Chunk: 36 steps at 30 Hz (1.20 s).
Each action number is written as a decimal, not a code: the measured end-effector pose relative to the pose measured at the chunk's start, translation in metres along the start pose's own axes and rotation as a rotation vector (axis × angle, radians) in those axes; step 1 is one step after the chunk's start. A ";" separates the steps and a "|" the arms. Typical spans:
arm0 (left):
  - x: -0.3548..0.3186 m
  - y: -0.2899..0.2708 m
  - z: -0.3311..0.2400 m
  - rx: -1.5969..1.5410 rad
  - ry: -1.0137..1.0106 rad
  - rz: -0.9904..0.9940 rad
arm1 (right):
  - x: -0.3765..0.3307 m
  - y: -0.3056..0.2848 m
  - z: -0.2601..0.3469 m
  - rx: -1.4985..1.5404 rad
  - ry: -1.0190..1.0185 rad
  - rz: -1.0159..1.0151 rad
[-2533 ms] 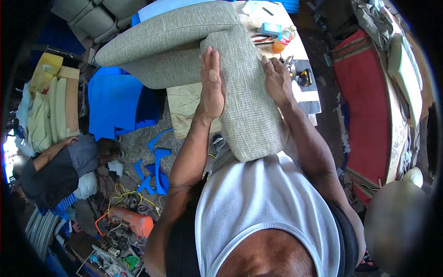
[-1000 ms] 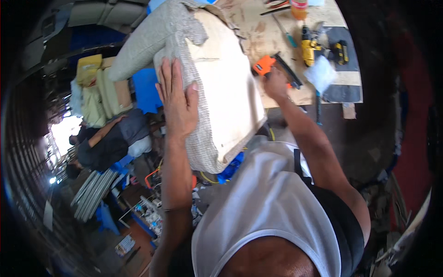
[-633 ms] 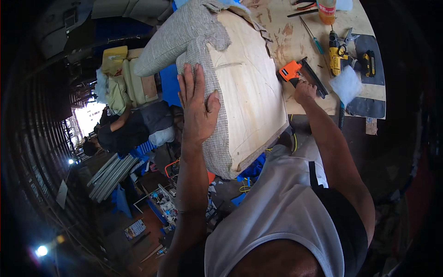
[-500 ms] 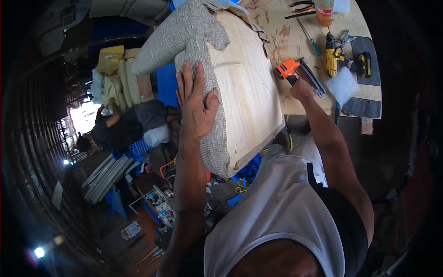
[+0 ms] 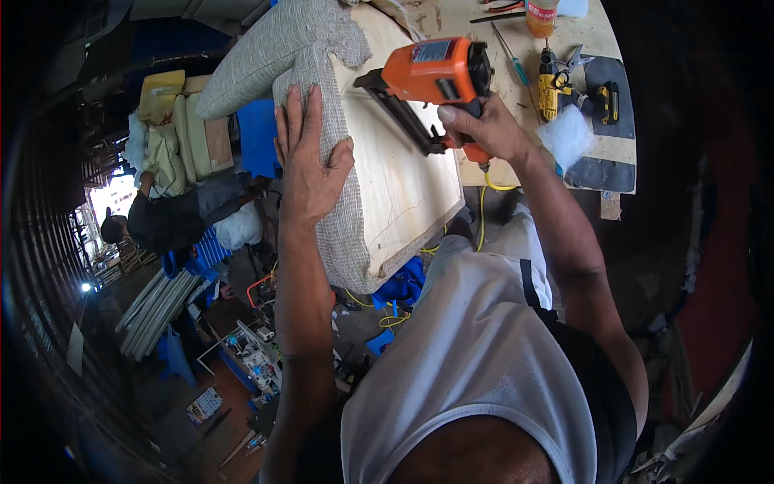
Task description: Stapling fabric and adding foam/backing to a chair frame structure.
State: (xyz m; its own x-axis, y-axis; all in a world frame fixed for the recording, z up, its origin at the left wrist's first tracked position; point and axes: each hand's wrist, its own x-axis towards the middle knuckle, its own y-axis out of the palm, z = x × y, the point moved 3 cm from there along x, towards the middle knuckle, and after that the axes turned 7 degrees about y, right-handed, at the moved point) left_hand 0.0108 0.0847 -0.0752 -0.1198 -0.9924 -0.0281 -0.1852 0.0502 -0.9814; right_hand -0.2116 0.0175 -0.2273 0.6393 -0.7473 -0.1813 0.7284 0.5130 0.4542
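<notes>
A cushion panel lies bottom-up on the workbench: a pale plywood board [image 5: 403,173] wrapped in grey woven fabric [image 5: 343,234]. My left hand [image 5: 310,165] lies flat on the fabric folded over the board's left edge, fingers spread. My right hand [image 5: 484,129] grips an orange staple gun [image 5: 431,77], held just above the upper part of the board, its black nose slanting down toward the wood. A yellow hose [image 5: 484,206] hangs from the gun's handle.
On the wooden bench [image 5: 597,32] lie a yellow drill [image 5: 551,85], a screwdriver [image 5: 509,60], an orange bottle [image 5: 542,16] and white wadding [image 5: 568,133]. A person in dark clothes [image 5: 165,222] crouches at left near stacked cushions [image 5: 177,129]. Tools and cables litter the floor [image 5: 250,355].
My right hand has lifted the orange staple gun off the bench and brought it over the plywood board. My left hand stays pressed on the fabric edge.
</notes>
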 end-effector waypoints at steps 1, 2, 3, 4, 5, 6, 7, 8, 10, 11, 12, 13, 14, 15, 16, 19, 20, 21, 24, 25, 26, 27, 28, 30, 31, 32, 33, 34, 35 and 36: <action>-0.001 -0.001 -0.001 0.004 -0.002 0.005 | 0.001 0.005 -0.001 0.070 -0.001 0.037; -0.001 0.000 -0.002 0.004 0.000 0.005 | 0.002 0.008 -0.001 0.135 -0.004 0.073; -0.001 0.000 -0.003 0.004 0.001 0.005 | 0.005 0.010 -0.001 0.136 -0.005 0.073; 0.000 0.000 -0.003 0.005 0.000 0.005 | 0.007 0.014 -0.002 0.143 -0.013 0.090; 0.000 -0.001 -0.005 0.003 0.002 0.002 | 0.008 0.016 -0.002 0.150 -0.018 0.106; 0.000 -0.002 -0.005 -0.001 0.003 0.000 | 0.010 0.017 -0.002 0.150 -0.016 0.104; 0.000 -0.001 -0.005 -0.004 0.002 0.002 | 0.012 0.017 -0.004 0.084 -0.007 0.095; 0.000 -0.001 -0.004 0.001 -0.006 0.000 | 0.014 0.019 -0.004 0.018 -0.001 0.090; -0.001 -0.001 -0.002 0.005 -0.018 -0.001 | 0.011 0.022 -0.001 0.021 -0.012 0.090; 0.000 -0.002 -0.003 0.001 -0.005 -0.004 | 0.009 0.020 0.000 0.017 -0.012 0.077; 0.001 -0.002 -0.004 -0.004 0.007 -0.007 | 0.006 0.019 0.000 0.013 -0.012 0.065; 0.001 -0.003 -0.003 -0.005 0.005 -0.007 | 0.001 0.021 0.002 0.032 -0.035 0.087; 0.001 -0.003 -0.002 0.002 0.012 -0.010 | -0.003 0.022 0.004 0.030 -0.032 0.085; 0.000 -0.002 -0.001 0.009 0.019 -0.012 | -0.007 0.023 0.004 0.039 -0.010 0.115; 0.000 -0.002 -0.002 0.006 0.019 -0.010 | -0.010 0.025 0.004 0.050 0.012 0.145; 0.001 -0.003 -0.005 -0.013 0.006 -0.020 | -0.015 0.025 0.002 0.054 0.027 0.117; 0.001 -0.003 -0.006 -0.003 0.004 -0.018 | -0.017 0.024 0.001 0.057 0.020 0.123; 0.002 -0.003 -0.006 0.008 0.001 -0.015 | -0.019 0.023 0.000 0.059 0.021 0.119; 0.001 -0.003 -0.006 0.005 -0.009 -0.005 | -0.029 0.027 -0.004 0.047 0.066 0.158; 0.001 -0.004 -0.006 0.004 -0.008 -0.002 | -0.032 0.029 -0.003 0.059 0.072 0.135; 0.002 -0.004 -0.007 0.001 0.003 -0.002 | -0.035 0.028 -0.004 0.070 0.079 0.105; 0.003 -0.004 -0.007 -0.003 0.014 -0.004 | -0.037 0.026 -0.008 0.073 0.110 0.104; 0.004 -0.004 -0.008 -0.009 0.022 0.002 | -0.038 0.023 -0.015 0.073 0.112 0.093; 0.004 -0.005 -0.011 0.016 0.005 -0.004 | -0.038 0.012 -0.037 0.087 0.135 -0.026; 0.002 -0.004 -0.012 0.057 0.022 -0.027 | -0.035 0.002 -0.053 -0.024 0.215 -0.080; 0.002 -0.003 -0.011 0.055 0.031 -0.020 | -0.032 -0.002 -0.068 -0.019 0.215 -0.091; 0.003 -0.002 -0.008 0.037 -0.003 -0.037 | -0.029 -0.009 -0.083 -0.225 0.206 -0.228; 0.002 -0.002 -0.006 0.023 -0.040 -0.054 | -0.024 -0.016 -0.105 -0.430 0.197 -0.361; 0.003 0.001 -0.005 -0.020 0.017 -0.070 | -0.015 -0.033 -0.152 -0.757 0.028 -0.409; 0.000 0.001 -0.002 -0.009 0.023 -0.070 | -0.006 -0.037 -0.182 -0.874 0.108 -0.424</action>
State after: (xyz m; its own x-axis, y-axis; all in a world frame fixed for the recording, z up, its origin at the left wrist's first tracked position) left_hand 0.0089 0.0844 -0.0755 -0.1289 -0.9907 0.0446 -0.2030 -0.0177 -0.9790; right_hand -0.1971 0.0801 -0.4018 0.2697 -0.9216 -0.2791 0.8009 0.3757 -0.4663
